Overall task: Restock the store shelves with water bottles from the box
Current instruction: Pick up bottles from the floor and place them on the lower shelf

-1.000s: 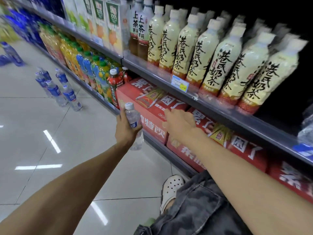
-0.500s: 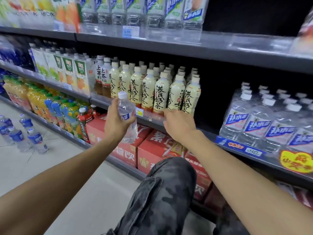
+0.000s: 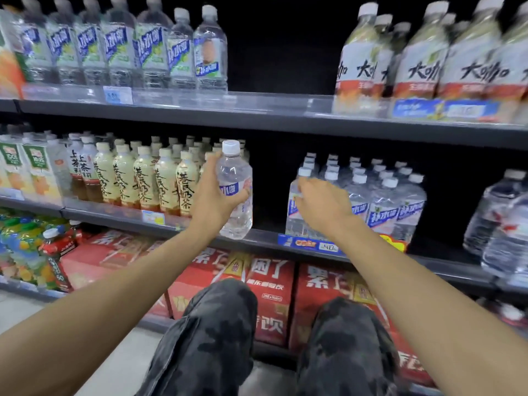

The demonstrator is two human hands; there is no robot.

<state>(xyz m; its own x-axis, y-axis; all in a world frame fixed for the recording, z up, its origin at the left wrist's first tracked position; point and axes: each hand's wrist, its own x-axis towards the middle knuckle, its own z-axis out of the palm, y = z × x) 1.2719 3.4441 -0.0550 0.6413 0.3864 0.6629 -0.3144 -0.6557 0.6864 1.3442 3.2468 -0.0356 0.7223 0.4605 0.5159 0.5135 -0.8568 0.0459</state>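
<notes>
My left hand [image 3: 215, 195] grips a clear water bottle [image 3: 235, 178] with a white cap and a blue label, held upright in front of the middle shelf [image 3: 265, 242]. The bottle's base hangs just above the shelf's front edge, before a dark gap in the row. To the right of that gap stand several matching water bottles [image 3: 380, 201] in a block. My right hand [image 3: 321, 205] reaches toward the leftmost of them with loosely curled fingers; whether it touches one I cannot tell.
Cream tea bottles [image 3: 145, 181] fill the shelf left of the gap. Larger water jugs [image 3: 503, 221] stand far right. The upper shelf [image 3: 257, 112] carries more bottles with a gap in its middle. Red cartons [image 3: 274, 295] sit on the bottom level behind my knees.
The view swung right and up along the shelves. My left hand carried the bottle up and rightward to the gap, and my right hand moved over to the stocked water bottles.
</notes>
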